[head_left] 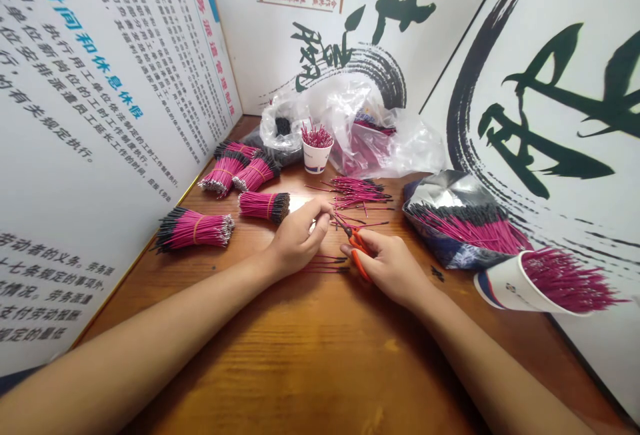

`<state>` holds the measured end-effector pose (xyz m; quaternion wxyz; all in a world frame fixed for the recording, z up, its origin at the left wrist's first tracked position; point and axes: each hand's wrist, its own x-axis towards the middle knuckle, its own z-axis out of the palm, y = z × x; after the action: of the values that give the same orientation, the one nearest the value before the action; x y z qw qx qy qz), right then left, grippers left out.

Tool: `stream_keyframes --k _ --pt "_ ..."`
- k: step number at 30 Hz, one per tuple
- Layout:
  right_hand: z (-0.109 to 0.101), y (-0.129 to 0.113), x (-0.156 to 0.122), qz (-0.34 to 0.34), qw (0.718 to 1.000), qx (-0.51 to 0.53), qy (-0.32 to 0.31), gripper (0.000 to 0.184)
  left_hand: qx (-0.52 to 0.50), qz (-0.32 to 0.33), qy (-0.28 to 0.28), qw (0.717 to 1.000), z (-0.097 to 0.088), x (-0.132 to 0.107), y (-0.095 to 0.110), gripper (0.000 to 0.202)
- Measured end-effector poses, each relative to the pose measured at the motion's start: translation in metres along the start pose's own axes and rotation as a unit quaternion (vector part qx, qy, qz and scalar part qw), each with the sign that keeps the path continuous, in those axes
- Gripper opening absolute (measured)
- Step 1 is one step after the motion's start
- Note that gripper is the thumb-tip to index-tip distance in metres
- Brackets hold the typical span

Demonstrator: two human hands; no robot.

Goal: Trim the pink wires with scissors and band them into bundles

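My left hand [299, 233] rests on the wooden table [310, 355], fingers pinched on a thin pink wire [359, 225] at its left end. My right hand [390, 263] is closed round small orange-handled scissors [356, 246], whose blades point up-left toward that wire, close to my left fingertips. A few loose pink wires [327, 263] lie on the table between and under the two hands. A loose heap of pink wires [359, 191] lies just beyond the hands.
Several banded pink wire bundles [196, 228] lie at left. An upright paper cup of wires [317, 148] stands before clear plastic bags [370, 128]. At right are a foil bag of wires [460, 225] and a tipped cup [520, 285]. Printed boards [90, 121] wall in the table.
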<state>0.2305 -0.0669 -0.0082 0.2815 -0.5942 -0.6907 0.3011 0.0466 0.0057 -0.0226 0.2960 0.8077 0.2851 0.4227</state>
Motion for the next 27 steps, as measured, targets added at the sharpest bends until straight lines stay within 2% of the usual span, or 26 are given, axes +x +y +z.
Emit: stream_keyframes --k 12,20,27 --pt "0.0001 0.0005 -0.0003 -0.002 1.0 -0.016 -0.001 0.034 0.004 -0.001 0.0 1.0 -0.0001 0.0005 -0.0012 0.015" --pt "0.0009 0.0019 0.0012 -0.009 0.999 -0.04 0.022 0.032 0.007 -0.01 -0.001 1.0 0.0001 -0.0001 -0.0011 0.017" --pt "0.0001 -0.0015 -0.0009 0.009 1.0 -0.009 0.006 0.035 0.009 -0.011 0.001 1.0 -0.0001 0.0001 -0.0002 0.017"
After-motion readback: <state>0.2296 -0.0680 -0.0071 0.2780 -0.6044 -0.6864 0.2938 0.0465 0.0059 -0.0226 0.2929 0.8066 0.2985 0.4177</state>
